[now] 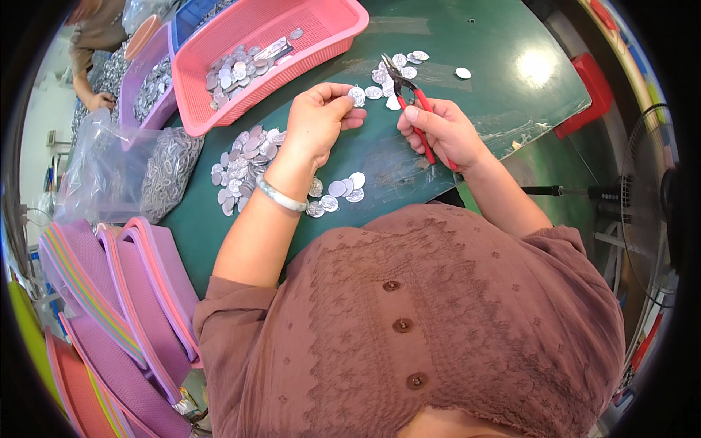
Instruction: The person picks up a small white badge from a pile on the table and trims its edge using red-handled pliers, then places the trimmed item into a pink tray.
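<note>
Between the thumb and fingers of my left hand (321,120) is a round silver medal (357,95), held up over the green table. My right hand (442,131) is wrapped round a pair of red-handled pliers (416,102), whose dark jaws point away from me, above several loose medals (399,60) at the far side. The jaws are apart from the medal in my left hand. A heap of silver medals (244,164) lies left of my left forearm. A smaller group of medals (343,188) sits close to my body, between my forearms.
A pink basket (321,51) with medals stands at the back left, beside a purple basket (171,55). A plastic bag (139,175) of metal links rests on the left edge. Stacked purple baskets (117,292) are nearer me; a fan (646,190) stands right. Another person's hand (101,101) is far left.
</note>
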Demonstrator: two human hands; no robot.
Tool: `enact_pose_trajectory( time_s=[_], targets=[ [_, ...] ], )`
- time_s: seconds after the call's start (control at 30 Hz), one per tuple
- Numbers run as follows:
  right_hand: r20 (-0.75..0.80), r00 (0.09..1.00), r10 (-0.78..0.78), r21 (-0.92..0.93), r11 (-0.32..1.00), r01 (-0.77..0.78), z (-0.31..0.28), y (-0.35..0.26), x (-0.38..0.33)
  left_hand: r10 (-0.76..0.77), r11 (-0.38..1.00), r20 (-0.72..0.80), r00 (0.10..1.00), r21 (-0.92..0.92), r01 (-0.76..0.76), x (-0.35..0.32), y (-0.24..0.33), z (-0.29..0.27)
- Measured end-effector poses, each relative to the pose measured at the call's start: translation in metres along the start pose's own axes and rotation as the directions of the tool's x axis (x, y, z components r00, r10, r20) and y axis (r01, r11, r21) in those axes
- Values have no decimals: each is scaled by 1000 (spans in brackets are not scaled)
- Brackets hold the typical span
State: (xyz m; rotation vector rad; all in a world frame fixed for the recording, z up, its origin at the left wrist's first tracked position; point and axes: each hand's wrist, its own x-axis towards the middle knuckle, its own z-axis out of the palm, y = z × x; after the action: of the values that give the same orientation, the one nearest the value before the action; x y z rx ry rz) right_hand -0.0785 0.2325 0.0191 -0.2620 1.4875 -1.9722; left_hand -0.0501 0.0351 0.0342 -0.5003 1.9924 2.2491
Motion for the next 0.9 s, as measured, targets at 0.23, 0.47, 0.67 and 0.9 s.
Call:
enact_pose_trajectory(
  time_s=[0.23,0.47,0.67,0.9],
  targets=[
    [28,999,-28,84,996,25,-6,3,0,186,892,-36,982,425,-153,8,-3,-3],
    [65,997,-31,112,993,23,-8,3,0,191,734,93,977,647,-205,-37,-3,-41],
    [82,996,-38,71,997,32,-7,2,1,221,559,296,929,743,-369,-70,-8,-41],
    [86,996,-37,56,998,32,-7,4,1,292,263,417,860,830,-492,-86,-3,-32]
  ],
)
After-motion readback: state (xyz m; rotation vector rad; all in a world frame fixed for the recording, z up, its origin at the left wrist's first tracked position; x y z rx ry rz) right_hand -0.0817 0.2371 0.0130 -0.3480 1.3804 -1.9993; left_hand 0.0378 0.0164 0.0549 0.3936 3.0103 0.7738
